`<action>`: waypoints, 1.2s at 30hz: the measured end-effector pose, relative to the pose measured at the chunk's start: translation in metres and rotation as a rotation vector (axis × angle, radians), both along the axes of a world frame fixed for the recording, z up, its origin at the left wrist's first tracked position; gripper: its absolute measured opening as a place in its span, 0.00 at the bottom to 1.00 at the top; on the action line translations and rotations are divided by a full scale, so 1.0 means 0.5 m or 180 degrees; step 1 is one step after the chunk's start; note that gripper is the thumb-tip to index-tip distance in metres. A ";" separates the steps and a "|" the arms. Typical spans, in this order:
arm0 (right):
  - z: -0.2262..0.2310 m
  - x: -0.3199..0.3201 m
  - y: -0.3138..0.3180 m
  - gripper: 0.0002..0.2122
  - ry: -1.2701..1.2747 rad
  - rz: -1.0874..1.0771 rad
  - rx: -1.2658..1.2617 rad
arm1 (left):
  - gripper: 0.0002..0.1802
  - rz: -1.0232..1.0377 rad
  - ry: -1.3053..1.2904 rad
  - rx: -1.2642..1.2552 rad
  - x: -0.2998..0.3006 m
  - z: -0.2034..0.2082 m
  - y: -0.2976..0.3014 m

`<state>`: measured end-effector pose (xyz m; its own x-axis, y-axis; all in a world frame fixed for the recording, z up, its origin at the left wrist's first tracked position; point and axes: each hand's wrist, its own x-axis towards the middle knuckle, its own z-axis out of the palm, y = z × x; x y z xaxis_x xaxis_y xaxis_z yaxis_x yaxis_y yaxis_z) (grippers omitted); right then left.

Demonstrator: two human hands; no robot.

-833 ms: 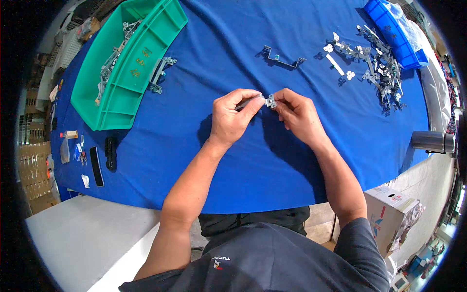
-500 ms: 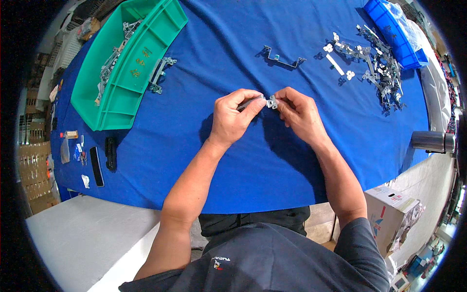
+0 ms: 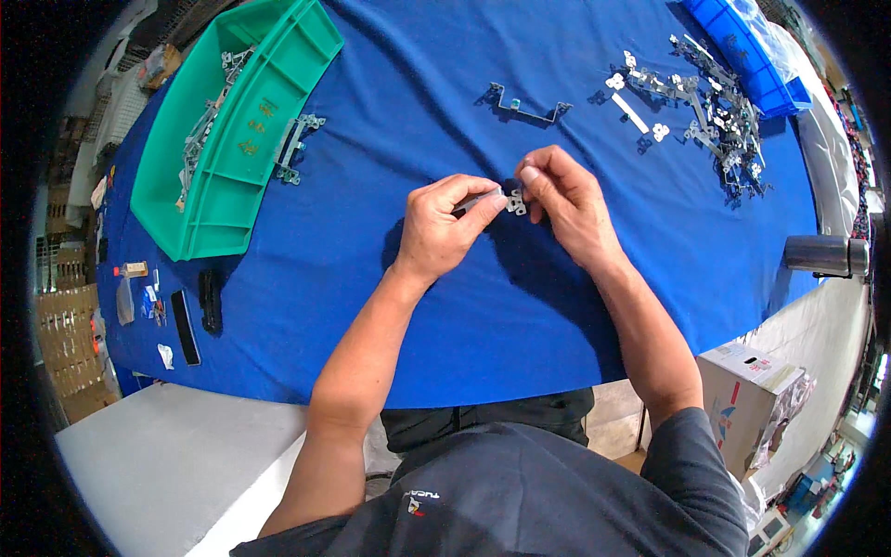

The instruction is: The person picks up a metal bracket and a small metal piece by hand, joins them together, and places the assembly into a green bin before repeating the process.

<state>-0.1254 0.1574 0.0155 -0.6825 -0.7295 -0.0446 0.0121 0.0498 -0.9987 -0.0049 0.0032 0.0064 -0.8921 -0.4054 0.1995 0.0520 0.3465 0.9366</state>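
Note:
My left hand [image 3: 438, 226] pinches a small silvery metal bracket [image 3: 516, 201] between thumb and forefinger. Its holed end sticks out toward the right, and the rest is mostly covered by the fingers. Close beside that end is my right hand [image 3: 574, 206], its fingers curled and the thumb bent in against the forefinger. Whether something small sits in that pinch, or whether these fingers touch the bracket, I cannot make out. Beyond the hands a longer bent metal bracket [image 3: 531, 113] lies on the blue cloth [image 3: 408, 121].
At the left stands a green bin [image 3: 209, 195] with metal brackets inside, and another bracket [image 3: 295, 148] lies beside it. A heap of metal parts [image 3: 729, 130] lies at the far right by a blue bin [image 3: 756, 60]. A phone [image 3: 185, 327] rests near the left edge.
My right thumb and forefinger have come off the bracket's end and moved slightly up and away. The left hand keeps its pinch. The whole view has shifted a little.

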 end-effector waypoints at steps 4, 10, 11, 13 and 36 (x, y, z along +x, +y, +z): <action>0.013 -0.009 0.008 0.08 -0.0111 -0.0040 0.0196 | 0.08 0.0192 0.0284 0.0015 -0.001 -0.007 0.001; 0.019 0.002 0.006 0.08 0.0210 0.0401 0.0495 | 0.08 0.0368 0.0340 0.0274 0.001 -0.004 0.000; 0.021 0.002 0.005 0.07 0.0249 0.0372 0.0543 | 0.08 0.0329 0.0338 0.0232 0.002 -0.006 -0.001; 0.024 0.002 0.005 0.07 0.0289 0.0344 0.0590 | 0.08 0.0301 0.0276 0.0282 0.003 -0.003 -0.003; 0.021 -0.007 0.009 0.08 0.0130 0.0147 0.0517 | 0.08 0.0192 0.0285 0.0267 0.003 -0.002 0.004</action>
<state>-0.1290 0.1619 0.0262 -0.6521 -0.7456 -0.1373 -0.0345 0.2101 -0.9771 -0.0035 0.0052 0.0055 -0.8458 -0.4763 0.2402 0.1181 0.2720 0.9550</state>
